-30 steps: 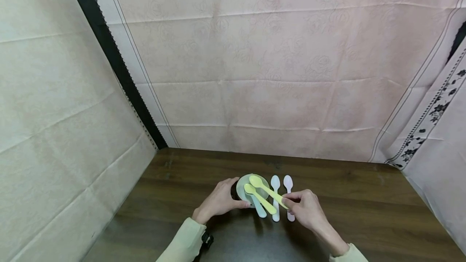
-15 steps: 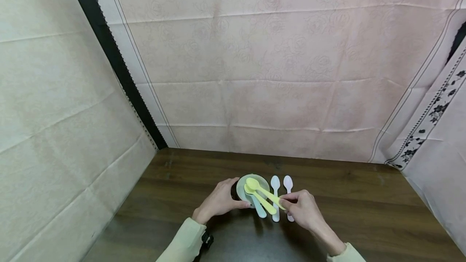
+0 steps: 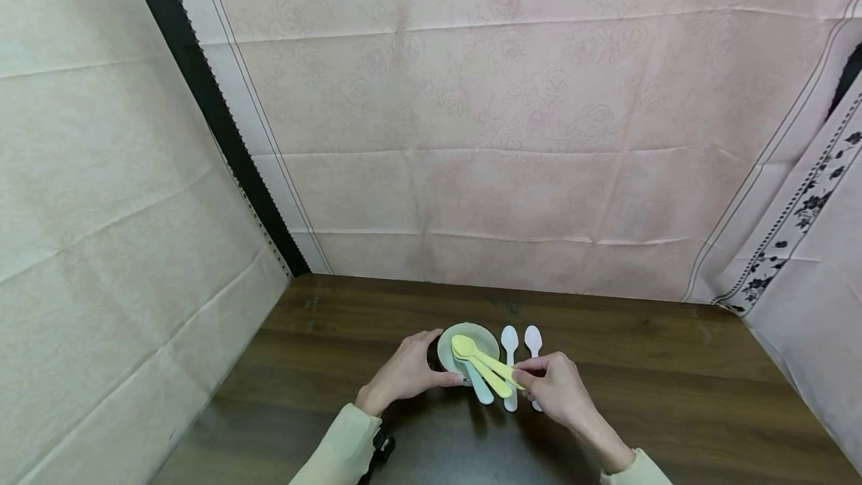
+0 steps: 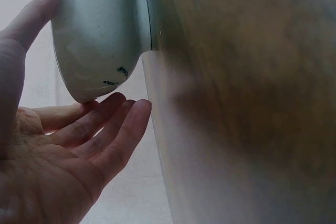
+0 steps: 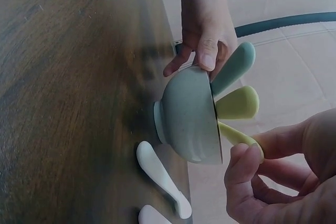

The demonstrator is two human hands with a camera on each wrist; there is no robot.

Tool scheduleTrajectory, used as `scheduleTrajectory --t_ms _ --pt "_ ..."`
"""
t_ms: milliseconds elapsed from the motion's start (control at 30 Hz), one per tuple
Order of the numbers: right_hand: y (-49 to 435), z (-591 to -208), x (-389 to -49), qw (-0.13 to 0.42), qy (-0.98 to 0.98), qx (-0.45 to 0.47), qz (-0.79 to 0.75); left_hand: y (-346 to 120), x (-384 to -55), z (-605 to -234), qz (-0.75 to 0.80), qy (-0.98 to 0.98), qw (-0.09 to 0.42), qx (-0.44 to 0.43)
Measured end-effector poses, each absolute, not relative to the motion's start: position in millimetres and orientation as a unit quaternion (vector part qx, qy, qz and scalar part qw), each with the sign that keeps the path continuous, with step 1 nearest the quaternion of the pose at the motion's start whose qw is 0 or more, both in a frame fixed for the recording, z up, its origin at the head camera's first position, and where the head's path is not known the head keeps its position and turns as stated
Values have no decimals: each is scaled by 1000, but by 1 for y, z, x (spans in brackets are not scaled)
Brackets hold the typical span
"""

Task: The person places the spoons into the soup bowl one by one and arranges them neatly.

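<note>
My left hand [image 3: 411,369] holds a pale green bowl [image 5: 184,114] at its left side, thumb at the near rim, fingers against the far side. The bowl stands upright on the table. With thumb and fingertips, my right hand [image 3: 559,388] pinches the handle end of a yellow-green spoon [image 3: 497,367], whose head lies over the bowl. Inside the bowl lean another yellow-green spoon [image 5: 239,103] and a blue-green spoon [image 5: 234,67], their handles sticking out over the rim. In the head view the two yellow-green spoon heads overlap.
To the bowl's right, a whitish spoon [image 3: 509,339] and a pale pink spoon [image 3: 533,340] lie side by side on the brown wooden table [image 3: 640,365]. My right hand is over the pink one's handle. Pale cloth [image 3: 512,133] hangs behind the table and along both sides.
My right hand has moved slightly left with the pinched spoon, bringing its head over the other yellow-green spoon's head. My left hand and the bowl have stayed in place.
</note>
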State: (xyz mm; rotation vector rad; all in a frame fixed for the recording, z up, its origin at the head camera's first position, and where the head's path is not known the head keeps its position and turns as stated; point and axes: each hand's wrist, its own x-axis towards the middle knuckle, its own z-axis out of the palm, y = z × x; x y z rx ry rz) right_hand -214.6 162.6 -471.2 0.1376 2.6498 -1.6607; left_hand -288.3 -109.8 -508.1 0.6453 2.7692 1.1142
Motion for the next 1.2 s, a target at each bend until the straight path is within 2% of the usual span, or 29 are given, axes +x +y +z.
scheduleTrajectory --t_ms 1200 --pt "157 -475 -217 26 853 25 -521 -108 -287 -508 363 907 41 210"
